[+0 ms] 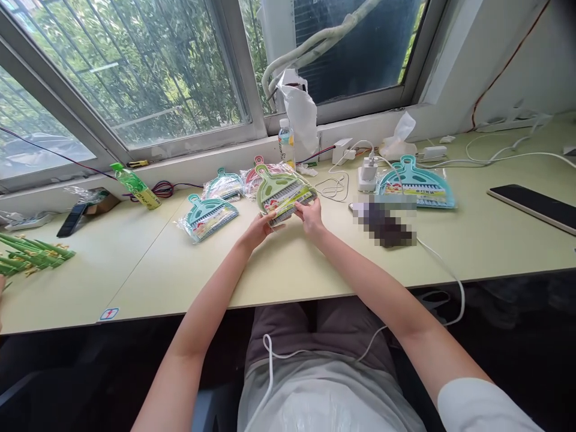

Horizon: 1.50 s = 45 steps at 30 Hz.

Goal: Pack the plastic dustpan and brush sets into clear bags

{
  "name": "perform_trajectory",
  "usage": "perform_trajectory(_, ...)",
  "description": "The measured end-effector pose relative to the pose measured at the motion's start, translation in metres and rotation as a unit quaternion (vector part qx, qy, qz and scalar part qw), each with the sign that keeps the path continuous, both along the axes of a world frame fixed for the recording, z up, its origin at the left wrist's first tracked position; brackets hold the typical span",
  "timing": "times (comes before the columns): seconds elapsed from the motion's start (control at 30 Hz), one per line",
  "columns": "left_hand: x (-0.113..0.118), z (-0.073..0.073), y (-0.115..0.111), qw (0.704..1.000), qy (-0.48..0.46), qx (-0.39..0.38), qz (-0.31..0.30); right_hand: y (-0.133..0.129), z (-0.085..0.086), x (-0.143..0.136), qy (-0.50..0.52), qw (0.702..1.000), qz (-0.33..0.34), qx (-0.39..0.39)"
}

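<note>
Both hands hold a green dustpan and brush set (281, 187) in clear packaging, raised over the table and tilted. My left hand (260, 230) grips its lower left corner, and my right hand (311, 216) pinches the lower right edge. A printed label runs along its bottom. To its left lies a wrapped teal dustpan set (207, 217), with another teal set (224, 185) behind. A pink-red set (252, 174) is partly hidden by the green one. Farther right rests a larger-looking teal set (414, 187), also wrapped.
A green bottle (139, 189) leans at the left, near green stalks (33, 255). A white charger (368, 173) with cables stands right of centre. A pixelated object (384, 225) and a phone (535, 207) lie on the table (180, 282). Windows border the back.
</note>
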State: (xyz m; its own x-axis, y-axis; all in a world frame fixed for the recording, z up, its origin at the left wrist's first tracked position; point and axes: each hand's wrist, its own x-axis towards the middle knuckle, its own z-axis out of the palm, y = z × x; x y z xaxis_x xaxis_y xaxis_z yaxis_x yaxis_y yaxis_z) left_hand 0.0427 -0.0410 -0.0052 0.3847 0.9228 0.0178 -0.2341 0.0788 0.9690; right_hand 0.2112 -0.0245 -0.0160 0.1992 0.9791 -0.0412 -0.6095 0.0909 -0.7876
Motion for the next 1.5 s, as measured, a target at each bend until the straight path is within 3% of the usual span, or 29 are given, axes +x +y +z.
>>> perform_trajectory(0.17, 0.005, 0.001, -0.009, 0.996, 0.023, -0.003, -0.087, 0.003, 0.005, 0.003, -0.003, 1.000, -0.009, 0.029)
perform_trajectory(0.3, 0.011, -0.002, -0.011, 0.979, 0.057, -0.015, -0.195, 0.001, 0.009, 0.004, 0.008, 0.999, -0.024, 0.038)
perform_trajectory(0.37, 0.012, -0.003, -0.010, 0.976, 0.057, -0.017, -0.209, -0.001, 0.011, 0.005, 0.009, 0.999, -0.029, 0.035)
perform_trajectory(0.47, 0.010, -0.003, -0.005, 0.985, 0.040, 0.004, -0.168, 0.000, 0.012, 0.007, 0.018, 0.999, -0.026, 0.025)
perform_trajectory(0.63, 0.001, 0.002, 0.007, 0.996, -0.046, 0.061, 0.043, 0.001, 0.009, 0.003, 0.016, 1.000, -0.002, 0.019)
perform_trajectory(0.8, 0.003, 0.001, 0.007, 0.987, -0.048, 0.037, 0.151, -0.001, 0.004, -0.006, 0.004, 1.000, 0.007, 0.019)
perform_trajectory(1.07, 0.015, -0.003, -0.004, 0.995, -0.016, 0.002, 0.103, -0.002, 0.005, -0.002, -0.003, 1.000, -0.011, 0.022)
perform_trajectory(1.27, 0.012, -0.001, 0.000, 0.988, -0.027, -0.038, 0.147, -0.002, -0.002, -0.007, 0.001, 1.000, -0.007, 0.010)
perform_trajectory(1.43, 0.010, 0.002, -0.004, 0.998, -0.009, -0.049, 0.037, 0.004, -0.007, -0.003, 0.013, 0.999, -0.029, 0.009)
perform_trajectory(1.5, 0.011, 0.004, -0.005, 0.999, -0.006, -0.041, 0.030, 0.007, -0.006, -0.001, 0.010, 1.000, -0.020, 0.018)
